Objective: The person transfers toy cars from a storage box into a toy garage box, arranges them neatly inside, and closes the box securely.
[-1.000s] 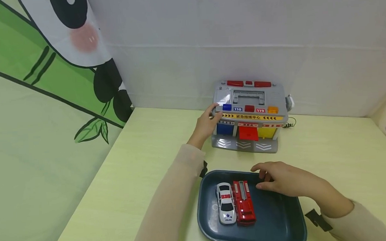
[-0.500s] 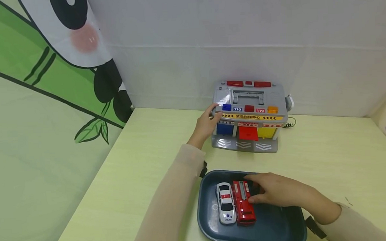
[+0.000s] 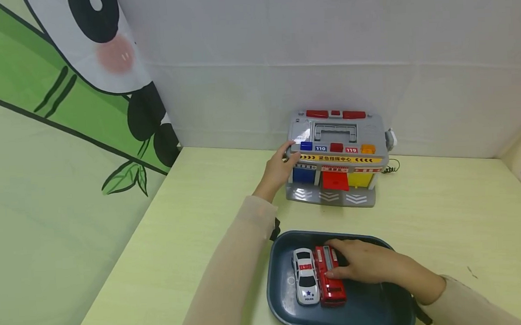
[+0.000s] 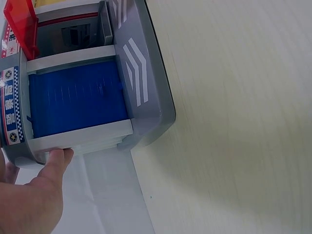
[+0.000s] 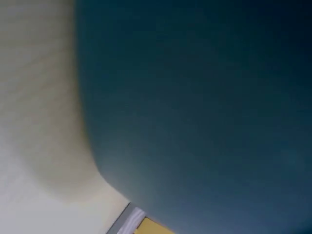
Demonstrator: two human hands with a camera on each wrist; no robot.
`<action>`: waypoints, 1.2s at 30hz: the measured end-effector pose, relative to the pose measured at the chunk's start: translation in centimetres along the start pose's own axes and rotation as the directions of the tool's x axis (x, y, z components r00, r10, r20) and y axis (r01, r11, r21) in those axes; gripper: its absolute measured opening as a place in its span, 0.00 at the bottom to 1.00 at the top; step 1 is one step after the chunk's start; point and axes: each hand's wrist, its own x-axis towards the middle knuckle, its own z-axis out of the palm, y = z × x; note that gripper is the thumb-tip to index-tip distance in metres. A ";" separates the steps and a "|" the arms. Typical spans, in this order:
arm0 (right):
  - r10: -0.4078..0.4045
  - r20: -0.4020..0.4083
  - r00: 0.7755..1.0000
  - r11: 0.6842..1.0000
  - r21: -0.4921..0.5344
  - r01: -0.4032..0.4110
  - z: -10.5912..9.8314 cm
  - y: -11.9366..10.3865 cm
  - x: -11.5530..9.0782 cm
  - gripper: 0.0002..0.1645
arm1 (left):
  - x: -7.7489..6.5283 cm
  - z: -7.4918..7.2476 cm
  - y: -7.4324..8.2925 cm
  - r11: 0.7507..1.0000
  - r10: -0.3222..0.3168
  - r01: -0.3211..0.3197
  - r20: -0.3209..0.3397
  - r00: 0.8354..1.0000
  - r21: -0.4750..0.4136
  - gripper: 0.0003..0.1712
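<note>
A grey toy garage (image 3: 337, 130) with a blue, a red and a yellow door stands at the back of the table. My left hand (image 3: 275, 174) holds its left front corner; in the left wrist view, fingertips press the side wall beside the blue door (image 4: 78, 97). Nearer me, a dark blue tray (image 3: 367, 313) carries a red toy fire truck (image 3: 333, 295) and a white toy police car (image 3: 307, 281), side by side. My right hand (image 3: 369, 260) reaches over the fire truck, thumb across its top and index finger at its far end. The right wrist view hides that hand.
A white cloth wall (image 3: 223, 101) rises directly behind the garage. A coiled cord (image 3: 391, 168) and a white-grey piece (image 3: 390, 139) are at the garage's right side. Pale table surface (image 3: 454, 197) extends on both sides. A green printed sheet (image 3: 69, 190) hangs at left.
My right hand has moved left and down from the tray's far edge until thumb and index finger are over the fire truck. The left hand, garage and both vehicles have stayed put.
</note>
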 end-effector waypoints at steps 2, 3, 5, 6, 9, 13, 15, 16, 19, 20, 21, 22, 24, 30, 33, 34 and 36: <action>-0.009 0.011 1.000 0.999 0.031 0.009 0.0 0.2 0.1 0.42 | 0.0 0.0 0.0 1.000 -0.001 0.001 -0.001 1.000 -0.002 0.31; -0.023 0.017 1.000 0.998 0.051 0.022 0.0 0.3 0.1 0.41 | 0.0 0.0 0.0 1.000 -0.001 0.001 -0.001 1.000 -0.001 0.31; -0.050 0.028 0.998 0.995 0.090 0.047 0.1 0.4 0.1 0.39 | 0.0 0.0 0.0 1.000 0.002 -0.002 0.000 1.000 0.000 0.31; -0.063 0.030 0.998 0.993 0.106 0.059 0.1 0.5 0.0 0.39 | 0.0 0.0 0.0 1.000 0.003 -0.003 0.000 1.000 0.002 0.31; -0.089 0.021 0.996 0.988 0.132 0.085 0.1 0.8 0.1 0.37 | 0.0 0.0 -0.1 1.000 0.008 -0.008 0.000 1.000 0.007 0.31; -0.090 -0.006 0.996 0.983 0.159 0.090 0.2 1.0 0.0 0.37 | -0.1 0.0 -0.1 1.000 0.004 -0.004 -0.001 1.000 0.006 0.31; -0.096 -0.003 0.995 0.973 0.210 0.094 0.2 1.0 -0.1 0.36 | -0.1 0.1 -0.1 1.000 0.000 0.000 -0.001 1.000 0.002 0.31; -0.104 0.000 0.995 0.966 0.239 0.101 0.2 1.0 -0.2 0.36 | -0.1 0.1 -0.1 1.000 -0.003 0.003 -0.001 1.000 0.002 0.32; -0.129 0.010 0.992 0.940 0.320 0.119 0.1 1.1 -0.4 0.36 | -0.1 0.0 -0.1 1.000 -0.006 0.006 0.000 1.000 -0.003 0.32; -0.136 0.011 0.991 0.932 0.340 0.124 0.1 1.2 -0.4 0.36 | -0.1 0.0 -0.1 1.000 -0.006 0.006 -0.001 1.000 -0.005 0.32; -0.143 0.009 0.990 0.928 0.350 0.131 0.0 1.2 -0.5 0.36 | -0.1 0.0 -0.1 1.000 -0.005 0.005 -0.002 1.000 -0.006 0.32; -0.148 0.004 0.989 0.925 0.356 0.137 0.0 1.2 -0.5 0.36 | -0.1 0.0 0.0 1.000 -0.001 0.001 -0.003 1.000 -0.002 0.32; -0.152 -0.002 0.988 0.921 0.363 0.143 -0.1 1.3 -0.7 0.36 | -0.1 -0.1 0.0 1.000 0.010 -0.010 -0.003 1.000 0.006 0.31; -0.165 -0.003 0.986 0.905 0.397 0.153 -0.5 1.3 -1.2 0.37 | 0.0 -0.1 0.0 0.999 0.027 -0.027 0.006 1.000 0.027 0.31; -0.177 0.005 0.984 0.877 0.456 0.155 -0.8 1.3 -1.5 0.37 | 0.0 -0.1 0.0 0.999 0.021 -0.021 0.006 1.000 0.025 0.31; -0.180 0.006 0.984 0.865 0.477 0.155 -1.0 1.4 -1.5 0.37 | 0.0 -0.1 0.0 0.999 0.019 -0.020 0.006 1.000 0.026 0.31; -0.189 0.009 0.982 0.841 0.518 0.157 -1.3 1.5 -1.7 0.38 | 0.0 -0.1 0.0 1.000 0.018 -0.018 0.005 1.000 0.025 0.31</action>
